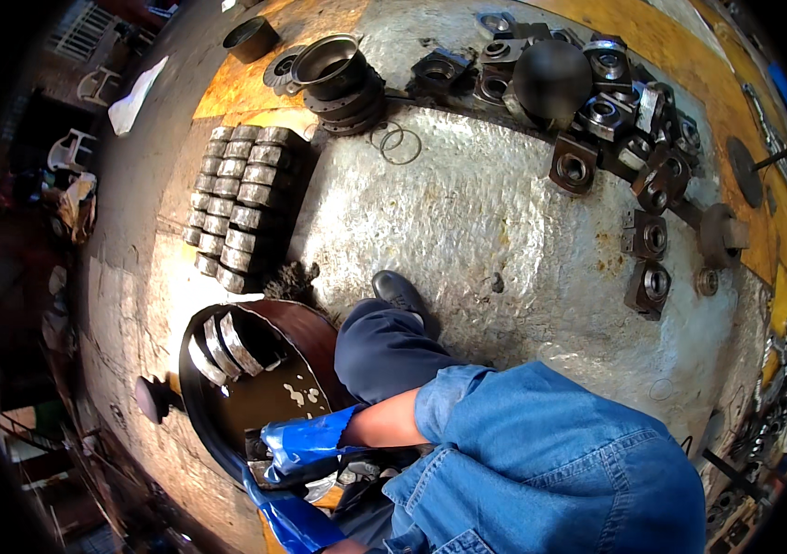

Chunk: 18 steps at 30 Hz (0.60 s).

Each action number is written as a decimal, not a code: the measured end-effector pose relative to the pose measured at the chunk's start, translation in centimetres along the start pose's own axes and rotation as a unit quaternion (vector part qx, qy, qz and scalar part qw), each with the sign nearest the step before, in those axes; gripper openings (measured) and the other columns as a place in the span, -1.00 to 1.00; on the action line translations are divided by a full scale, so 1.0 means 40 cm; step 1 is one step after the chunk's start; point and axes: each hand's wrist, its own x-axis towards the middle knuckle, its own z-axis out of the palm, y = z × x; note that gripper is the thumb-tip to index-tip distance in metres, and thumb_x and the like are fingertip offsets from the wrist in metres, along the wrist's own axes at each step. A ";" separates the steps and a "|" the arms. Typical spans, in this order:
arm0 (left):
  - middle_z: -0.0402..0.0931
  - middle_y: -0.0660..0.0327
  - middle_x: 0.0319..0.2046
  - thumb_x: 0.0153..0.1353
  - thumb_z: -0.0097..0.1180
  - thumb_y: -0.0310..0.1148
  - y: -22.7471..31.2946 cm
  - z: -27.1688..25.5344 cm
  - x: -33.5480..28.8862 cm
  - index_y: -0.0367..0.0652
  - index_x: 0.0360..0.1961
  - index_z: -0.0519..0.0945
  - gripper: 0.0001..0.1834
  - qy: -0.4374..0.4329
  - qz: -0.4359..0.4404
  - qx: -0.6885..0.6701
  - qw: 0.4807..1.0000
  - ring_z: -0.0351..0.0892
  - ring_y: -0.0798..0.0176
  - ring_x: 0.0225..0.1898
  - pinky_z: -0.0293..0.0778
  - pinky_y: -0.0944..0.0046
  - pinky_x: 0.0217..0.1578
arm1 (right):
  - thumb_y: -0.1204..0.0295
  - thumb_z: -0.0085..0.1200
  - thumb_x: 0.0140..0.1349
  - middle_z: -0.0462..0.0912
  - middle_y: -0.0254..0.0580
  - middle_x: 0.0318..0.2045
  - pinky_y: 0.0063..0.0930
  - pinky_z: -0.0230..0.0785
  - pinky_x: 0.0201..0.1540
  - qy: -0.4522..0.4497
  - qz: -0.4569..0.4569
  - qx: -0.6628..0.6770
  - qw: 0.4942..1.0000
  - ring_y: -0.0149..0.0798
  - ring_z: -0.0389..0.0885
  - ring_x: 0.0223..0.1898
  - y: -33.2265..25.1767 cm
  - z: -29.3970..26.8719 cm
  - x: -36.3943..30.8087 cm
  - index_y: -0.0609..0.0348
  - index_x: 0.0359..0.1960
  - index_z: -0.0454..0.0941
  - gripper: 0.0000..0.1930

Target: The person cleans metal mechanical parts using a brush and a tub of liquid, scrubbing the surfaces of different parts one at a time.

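A round drum [192, 406] of dark, oily-looking liquid stands beside my bent leg. Several shiny curved metal pieces [220, 349] rest together in its far part. At the near rim, my right hand [301, 445], in a blue glove, closes over a dark metal piece [255, 447], which is mostly covered. Below it my left hand [273, 503], also blue-gloved, reaches up along the drum's outer side toward the same piece. The left fingers are mostly hidden behind the rim and the right glove, so their grip does not show.
Stacked rows of thick curved metal pieces [244, 198] stand past the drum. Further off are a flanged metal housing [331, 69] and thin rings [400, 146]. Many dark bearing blocks [575, 164] lie at the far right. A knob-ended object [150, 399] stands left of the drum.
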 end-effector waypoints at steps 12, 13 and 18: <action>0.69 0.06 -0.11 0.51 0.06 -0.12 0.162 0.869 -0.533 -0.23 0.25 0.50 -0.53 -0.472 0.145 0.161 0.855 0.71 0.18 -0.16 0.60 0.26 -0.17 | -0.05 0.45 0.12 0.66 -0.02 0.09 -0.17 0.57 0.21 0.386 0.012 -0.251 0.888 -0.07 0.69 0.04 -0.334 -0.593 -0.445 0.10 0.24 0.50 -0.26; 0.73 0.10 -0.18 0.43 0.21 -0.01 0.163 0.905 -0.567 -0.18 0.06 0.62 -0.55 -0.462 0.106 0.214 0.854 0.73 0.18 -0.28 0.55 0.26 -0.26 | -0.04 0.42 0.15 0.65 -0.02 0.11 -0.16 0.56 0.22 0.441 0.046 -0.338 0.830 -0.07 0.68 0.06 -0.337 -0.640 -0.504 0.08 0.27 0.47 -0.26; 0.77 -0.01 -0.10 0.49 0.12 -0.16 0.196 0.812 -0.585 -0.25 0.14 0.65 -0.59 -0.445 0.204 0.165 0.856 0.76 0.12 -0.19 0.62 0.17 -0.14 | 0.03 0.28 0.30 0.63 -0.02 0.23 -0.11 0.52 0.27 0.645 0.273 -0.555 0.449 -0.03 0.66 0.20 -0.423 -0.714 -0.778 -0.01 0.44 0.36 -0.27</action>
